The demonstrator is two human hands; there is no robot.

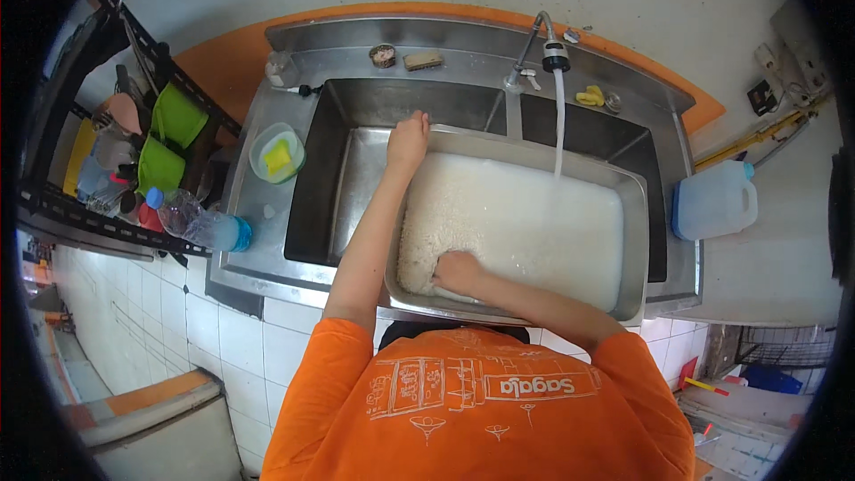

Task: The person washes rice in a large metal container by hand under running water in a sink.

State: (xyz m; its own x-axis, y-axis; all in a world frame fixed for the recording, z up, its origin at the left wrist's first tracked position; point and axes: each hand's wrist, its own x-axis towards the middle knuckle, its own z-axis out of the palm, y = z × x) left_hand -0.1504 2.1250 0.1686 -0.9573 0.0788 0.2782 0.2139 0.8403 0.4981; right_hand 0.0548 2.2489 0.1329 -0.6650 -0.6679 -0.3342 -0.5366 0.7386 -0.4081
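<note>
A large rectangular metal pan (634,240) rests over the sink, tilted so that cloudy white water (570,232) fills most of it. Wet rice (427,232) lies heaped along its left side. My left hand (410,141) is closed on the pan's far left corner. Down in the rice near the front edge is my right hand (459,273), its fingers curled and partly hidden by the grains. Water runs from the faucet (554,55) into the far right part of the pan.
The sink has a left basin (356,187) and a right basin (579,129). At left are a bowl with a yellow sponge (267,158), a plastic bottle (200,223) and a utensil rack (147,125). A brush (423,60) lies behind; a jug (715,200) stands right.
</note>
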